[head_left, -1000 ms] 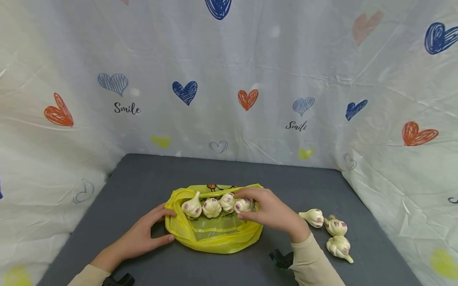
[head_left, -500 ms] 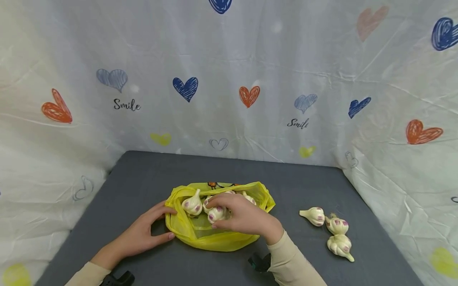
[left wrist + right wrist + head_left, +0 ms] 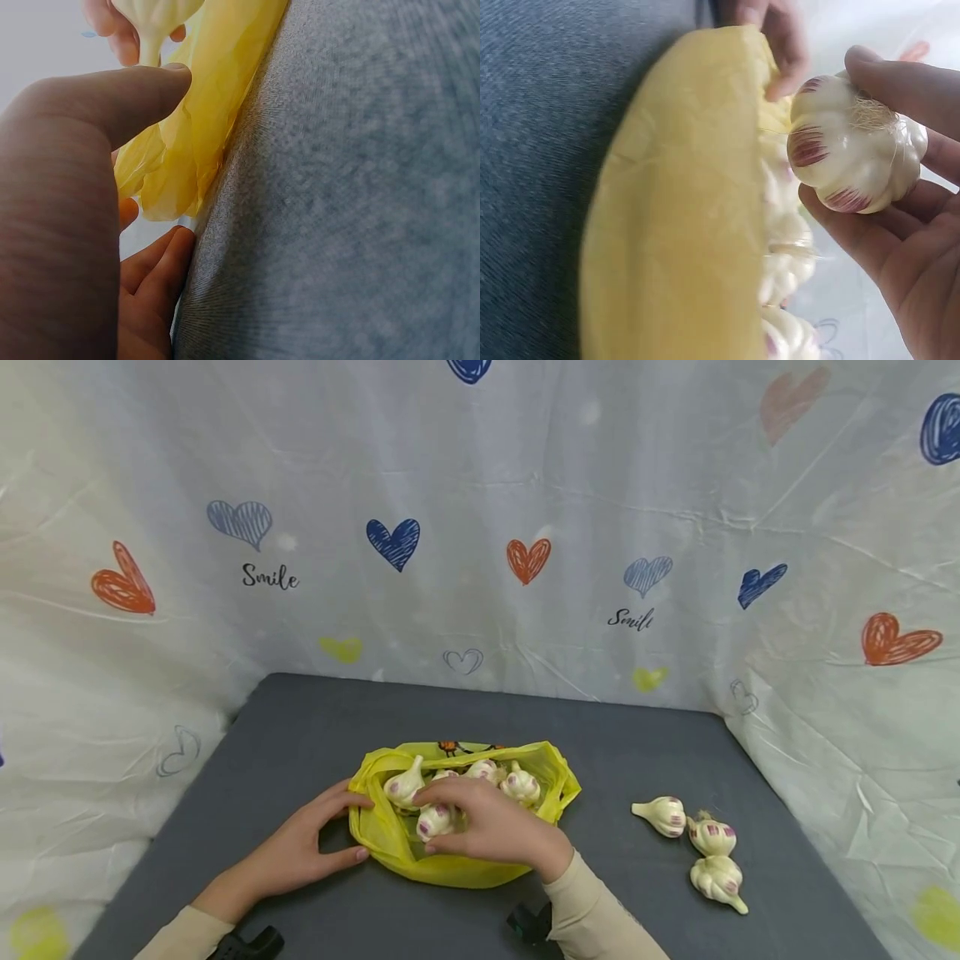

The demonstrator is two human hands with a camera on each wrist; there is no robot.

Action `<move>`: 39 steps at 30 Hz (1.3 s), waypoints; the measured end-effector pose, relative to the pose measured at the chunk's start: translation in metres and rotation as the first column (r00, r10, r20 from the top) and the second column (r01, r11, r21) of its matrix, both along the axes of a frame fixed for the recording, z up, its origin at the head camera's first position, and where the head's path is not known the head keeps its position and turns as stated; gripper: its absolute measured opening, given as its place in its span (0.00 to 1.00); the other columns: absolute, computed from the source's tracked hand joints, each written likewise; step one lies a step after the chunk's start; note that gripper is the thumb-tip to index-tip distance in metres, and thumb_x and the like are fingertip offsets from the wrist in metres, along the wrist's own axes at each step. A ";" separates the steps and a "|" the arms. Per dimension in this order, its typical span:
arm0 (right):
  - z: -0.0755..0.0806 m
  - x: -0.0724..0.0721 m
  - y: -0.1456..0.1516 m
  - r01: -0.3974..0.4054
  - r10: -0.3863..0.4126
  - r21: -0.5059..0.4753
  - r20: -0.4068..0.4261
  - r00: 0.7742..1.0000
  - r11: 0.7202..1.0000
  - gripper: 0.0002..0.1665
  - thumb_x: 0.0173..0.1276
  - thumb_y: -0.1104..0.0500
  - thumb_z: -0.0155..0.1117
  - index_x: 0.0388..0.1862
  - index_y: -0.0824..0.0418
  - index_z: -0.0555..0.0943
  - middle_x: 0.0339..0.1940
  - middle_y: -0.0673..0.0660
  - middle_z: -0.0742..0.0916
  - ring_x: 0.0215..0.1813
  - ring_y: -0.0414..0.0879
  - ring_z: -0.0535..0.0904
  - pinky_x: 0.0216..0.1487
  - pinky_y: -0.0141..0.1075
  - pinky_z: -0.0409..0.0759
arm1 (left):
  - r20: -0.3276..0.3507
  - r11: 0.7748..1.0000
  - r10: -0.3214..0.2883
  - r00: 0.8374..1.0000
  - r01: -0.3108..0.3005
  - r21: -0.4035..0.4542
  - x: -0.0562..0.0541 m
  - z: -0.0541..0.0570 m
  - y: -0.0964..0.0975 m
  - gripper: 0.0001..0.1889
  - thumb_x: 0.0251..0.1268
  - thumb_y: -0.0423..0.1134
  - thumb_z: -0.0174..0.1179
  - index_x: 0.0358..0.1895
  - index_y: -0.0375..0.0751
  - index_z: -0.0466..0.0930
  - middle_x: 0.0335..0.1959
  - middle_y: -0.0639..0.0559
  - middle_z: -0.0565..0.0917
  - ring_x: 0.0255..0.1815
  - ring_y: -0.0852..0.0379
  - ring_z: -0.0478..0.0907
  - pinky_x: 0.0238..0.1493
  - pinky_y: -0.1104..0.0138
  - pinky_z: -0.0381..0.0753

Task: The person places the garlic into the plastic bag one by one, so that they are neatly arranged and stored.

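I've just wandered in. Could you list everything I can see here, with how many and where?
Table: one, dark grey, in the middle
Bag: one, yellow, open on the table
Garlic bulbs in the bag: at least four, white with purple
Garlic bulbs outside: three, white with purple, right of the bag
Held garlic bulb: one, white with purple, above the bag's opening
Backdrop: white with coloured hearts and "Smile" lettering, behind and beside the table
Wrist devices: two, black, one per wrist
Sleeves: two, beige
Left hand: one, touching the bag's left side
Right hand: one, holding a bulb
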State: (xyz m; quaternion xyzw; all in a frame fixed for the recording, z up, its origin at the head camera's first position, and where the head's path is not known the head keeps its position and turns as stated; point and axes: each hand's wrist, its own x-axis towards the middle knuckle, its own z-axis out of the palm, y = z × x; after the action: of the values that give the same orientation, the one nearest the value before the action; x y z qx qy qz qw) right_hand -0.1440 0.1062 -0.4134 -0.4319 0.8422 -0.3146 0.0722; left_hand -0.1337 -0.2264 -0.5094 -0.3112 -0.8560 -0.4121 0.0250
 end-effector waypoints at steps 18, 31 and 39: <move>-0.026 -0.004 -0.011 -0.052 0.053 0.017 -0.022 0.998 0.998 0.27 0.73 0.53 0.81 0.68 0.56 0.85 0.65 0.46 0.87 0.69 0.38 0.80 0.72 0.34 0.77 | -0.010 1.000 -0.004 1.000 0.004 -0.002 0.000 0.000 0.001 0.27 0.73 0.52 0.75 0.71 0.65 0.77 0.83 0.46 0.68 0.79 0.42 0.70 0.66 0.59 0.84; -0.033 -0.005 -0.017 -0.088 0.090 0.038 -0.051 0.995 0.995 0.28 0.73 0.53 0.81 0.68 0.56 0.84 0.64 0.46 0.88 0.66 0.35 0.81 0.67 0.28 0.78 | -0.015 1.000 0.008 1.000 -0.008 -0.016 0.000 -0.001 0.000 0.27 0.72 0.54 0.76 0.70 0.66 0.77 0.83 0.45 0.68 0.79 0.38 0.70 0.66 0.56 0.85; -0.030 -0.004 -0.016 -0.081 0.083 0.037 -0.053 0.995 0.996 0.26 0.73 0.54 0.81 0.66 0.55 0.85 0.63 0.46 0.88 0.64 0.34 0.81 0.67 0.27 0.78 | -0.017 0.999 0.018 1.000 -0.018 -0.029 0.000 0.002 0.001 0.27 0.72 0.55 0.75 0.70 0.66 0.78 0.83 0.44 0.68 0.79 0.37 0.70 0.66 0.54 0.84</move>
State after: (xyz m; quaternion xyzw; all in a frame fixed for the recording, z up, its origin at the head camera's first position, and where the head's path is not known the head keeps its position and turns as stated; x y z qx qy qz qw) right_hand -0.1477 0.0898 -0.4434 -0.4731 0.8308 -0.2848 0.0698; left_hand -0.1333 -0.2257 -0.5079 -0.3072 -0.8644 -0.3968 0.0313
